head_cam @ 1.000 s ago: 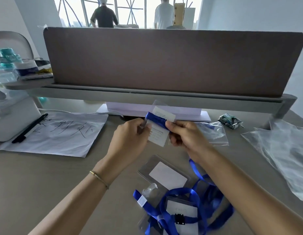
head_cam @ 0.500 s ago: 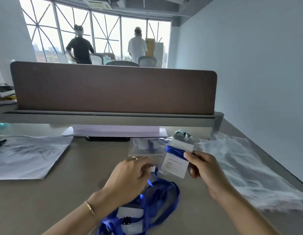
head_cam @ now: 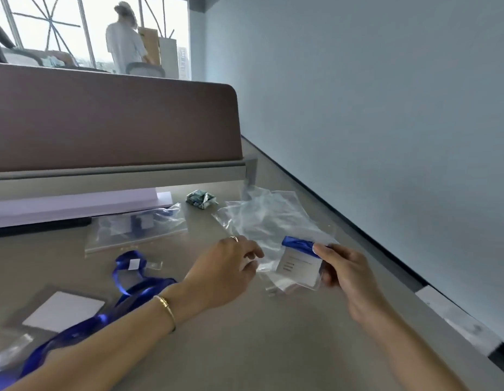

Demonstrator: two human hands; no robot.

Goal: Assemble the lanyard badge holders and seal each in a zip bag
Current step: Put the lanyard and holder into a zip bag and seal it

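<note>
Holding the badge (head_cam: 298, 265), lanyard wrapped round its top, pinched in my right hand (head_cam: 348, 273) above the desk (head_cam: 259, 334), I reach my left hand (head_cam: 227, 266) to the pile of empty bags (head_cam: 269, 218); its fingers curl at a bag's edge, though I cannot tell if they grip it. One sealed bag (head_cam: 138, 225) lies by the divider, so I judge one set done. A loose lanyard (head_cam: 126, 280) and a card holder (head_cam: 61, 310) wait at my left, not yet assembled.
</note>
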